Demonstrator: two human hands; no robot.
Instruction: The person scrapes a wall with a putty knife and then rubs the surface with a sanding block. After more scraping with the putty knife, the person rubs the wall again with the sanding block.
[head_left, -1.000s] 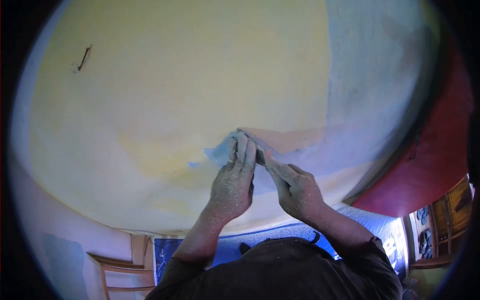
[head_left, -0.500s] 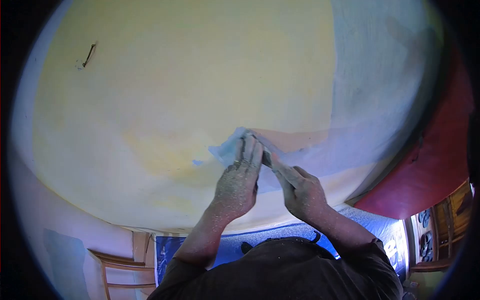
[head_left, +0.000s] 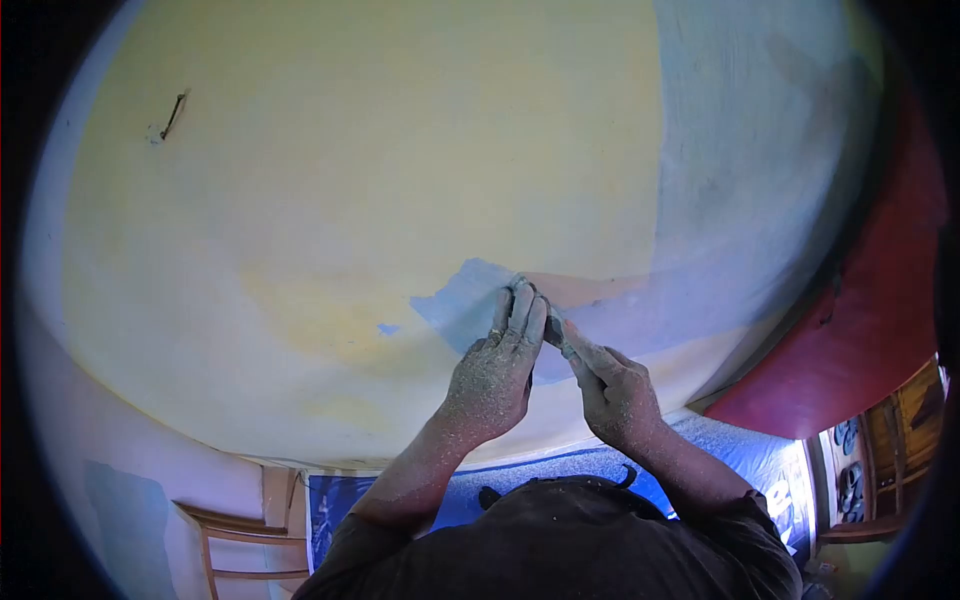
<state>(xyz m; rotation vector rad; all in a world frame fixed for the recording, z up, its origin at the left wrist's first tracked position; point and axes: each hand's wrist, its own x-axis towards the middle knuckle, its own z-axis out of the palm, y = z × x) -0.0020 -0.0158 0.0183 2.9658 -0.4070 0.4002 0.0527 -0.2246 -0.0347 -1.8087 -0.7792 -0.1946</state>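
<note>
A person's dusty left hand [head_left: 492,378], fingers together, presses flat on what seems a scraper [head_left: 553,328] gripped by the closed right hand [head_left: 618,398], beside a small blue patch [head_left: 455,305] bared on the largely yellow wall [head_left: 350,180].

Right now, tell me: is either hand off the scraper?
No, the left hand presses and the right hand grips the scraper against the wall.

One head-worn fisheye camera faces the wall [head_left: 350,150] close up
</note>
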